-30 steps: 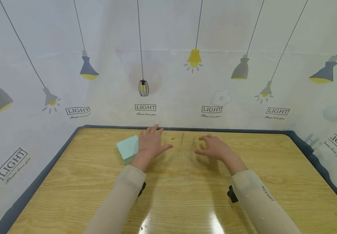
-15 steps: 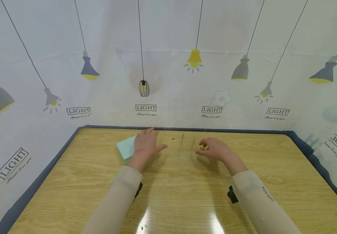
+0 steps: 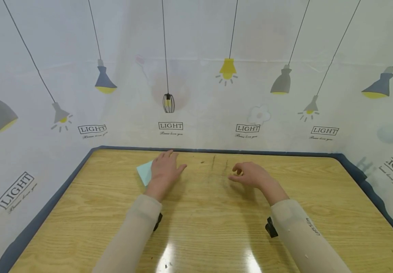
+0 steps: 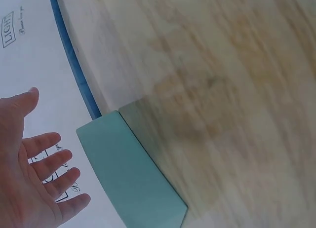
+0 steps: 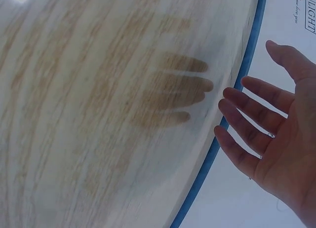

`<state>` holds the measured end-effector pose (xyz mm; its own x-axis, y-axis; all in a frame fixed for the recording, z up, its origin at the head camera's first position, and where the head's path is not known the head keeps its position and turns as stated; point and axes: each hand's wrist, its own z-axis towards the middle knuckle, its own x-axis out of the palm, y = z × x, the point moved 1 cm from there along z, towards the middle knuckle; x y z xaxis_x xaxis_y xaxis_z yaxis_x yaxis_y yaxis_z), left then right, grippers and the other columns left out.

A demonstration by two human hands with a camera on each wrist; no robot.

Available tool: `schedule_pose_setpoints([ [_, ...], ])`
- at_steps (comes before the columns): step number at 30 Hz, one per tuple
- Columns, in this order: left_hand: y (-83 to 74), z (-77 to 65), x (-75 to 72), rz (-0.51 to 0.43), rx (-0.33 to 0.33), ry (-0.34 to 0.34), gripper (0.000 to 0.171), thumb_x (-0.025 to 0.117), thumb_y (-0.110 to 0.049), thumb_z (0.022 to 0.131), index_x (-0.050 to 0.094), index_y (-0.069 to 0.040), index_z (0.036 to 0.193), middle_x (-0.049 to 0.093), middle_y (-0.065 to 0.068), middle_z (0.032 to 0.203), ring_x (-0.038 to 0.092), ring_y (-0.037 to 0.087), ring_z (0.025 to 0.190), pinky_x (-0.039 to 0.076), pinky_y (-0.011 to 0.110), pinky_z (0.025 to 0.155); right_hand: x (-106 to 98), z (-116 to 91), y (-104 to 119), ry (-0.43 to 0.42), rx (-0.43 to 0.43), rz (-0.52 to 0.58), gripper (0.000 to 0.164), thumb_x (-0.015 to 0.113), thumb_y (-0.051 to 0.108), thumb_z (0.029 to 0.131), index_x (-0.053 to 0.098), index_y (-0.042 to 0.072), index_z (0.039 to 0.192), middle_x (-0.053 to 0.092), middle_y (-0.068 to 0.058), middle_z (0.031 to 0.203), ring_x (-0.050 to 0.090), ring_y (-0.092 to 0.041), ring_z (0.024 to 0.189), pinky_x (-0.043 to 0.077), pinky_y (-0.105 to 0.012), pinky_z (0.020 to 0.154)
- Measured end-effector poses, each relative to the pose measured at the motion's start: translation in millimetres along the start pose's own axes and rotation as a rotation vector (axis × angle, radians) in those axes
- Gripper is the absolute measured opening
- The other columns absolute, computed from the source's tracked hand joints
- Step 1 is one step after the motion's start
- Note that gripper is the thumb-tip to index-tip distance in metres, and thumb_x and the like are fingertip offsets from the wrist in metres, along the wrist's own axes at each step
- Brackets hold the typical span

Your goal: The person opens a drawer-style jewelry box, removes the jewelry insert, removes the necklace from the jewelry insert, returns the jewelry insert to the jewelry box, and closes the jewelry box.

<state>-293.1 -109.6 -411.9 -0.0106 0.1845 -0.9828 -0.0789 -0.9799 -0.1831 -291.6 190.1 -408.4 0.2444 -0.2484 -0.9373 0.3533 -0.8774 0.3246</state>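
Note:
A pale turquoise box [image 3: 144, 173] lies toward the back left of the wooden table, partly covered by my left hand [image 3: 163, 169] in the head view. That hand hovers over the box's right side with its fingers spread and nothing in them. In the left wrist view the box [image 4: 131, 171] shows a long flat side, and the fingers [image 4: 57, 164] are apart from it. My right hand [image 3: 251, 174] is held above the table right of the middle, fingers loosely bent and holding nothing. The right wrist view shows the same hand [image 5: 276, 124] with its fingers parted and its shadow on the tabletop.
The wooden table [image 3: 203, 212] has a dark blue edge [image 3: 217, 151] along its back and sides. A white curtain [image 3: 196, 94] printed with lamps rises behind it. A few dark marks [image 3: 213, 162] are on the wood between the hands.
My left hand has moved left and slightly nearer, covering more of the box. The right hand has stayed nearly in place, its fingers bending a little more.

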Motion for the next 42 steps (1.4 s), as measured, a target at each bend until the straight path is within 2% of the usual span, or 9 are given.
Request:
schedule_pose_setpoints([
  [13,14.9,-0.5,4.8,-0.032,-0.039,0.006,0.067,0.047,-0.055,0.100,0.041,-0.011,0.151,0.036,0.013,0.159,0.034,0.036,0.147,0.029,0.054,0.121,2,1,-1,0.015,0.009,0.013,0.047,0.062,0.042,0.097,0.065,0.003,0.123,0.071,-0.015,0.112,0.066,-0.026,0.098,0.054,-0.047,0.089],
  [21,18.0,-2.0,4.5,-0.047,-0.055,0.025,0.066,0.048,-0.054,0.101,0.042,-0.011,0.150,0.035,0.013,0.160,0.034,0.036,0.147,0.028,0.054,0.121,1,0,-2,0.023,0.016,0.022,0.046,0.062,0.041,0.097,0.065,0.002,0.123,0.070,-0.016,0.113,0.066,-0.027,0.099,0.054,-0.048,0.090],
  [29,18.6,-3.0,4.4,-0.054,-0.073,0.051,0.065,0.049,-0.053,0.101,0.044,-0.010,0.149,0.038,0.013,0.158,0.036,0.036,0.145,0.042,0.054,0.111,2,0,-2,0.022,0.005,0.018,0.046,0.062,0.041,0.097,0.066,0.003,0.122,0.071,-0.014,0.112,0.067,-0.027,0.101,0.054,-0.048,0.091],
  [42,27.3,-5.0,0.2,-0.049,-0.090,0.051,0.063,0.050,-0.051,0.101,0.044,-0.009,0.148,0.040,0.014,0.156,0.038,0.038,0.143,0.045,0.055,0.107,3,0,-2,0.013,0.000,0.028,0.045,0.062,0.040,0.097,0.066,0.003,0.121,0.072,-0.014,0.112,0.067,-0.028,0.102,0.054,-0.048,0.091],
])
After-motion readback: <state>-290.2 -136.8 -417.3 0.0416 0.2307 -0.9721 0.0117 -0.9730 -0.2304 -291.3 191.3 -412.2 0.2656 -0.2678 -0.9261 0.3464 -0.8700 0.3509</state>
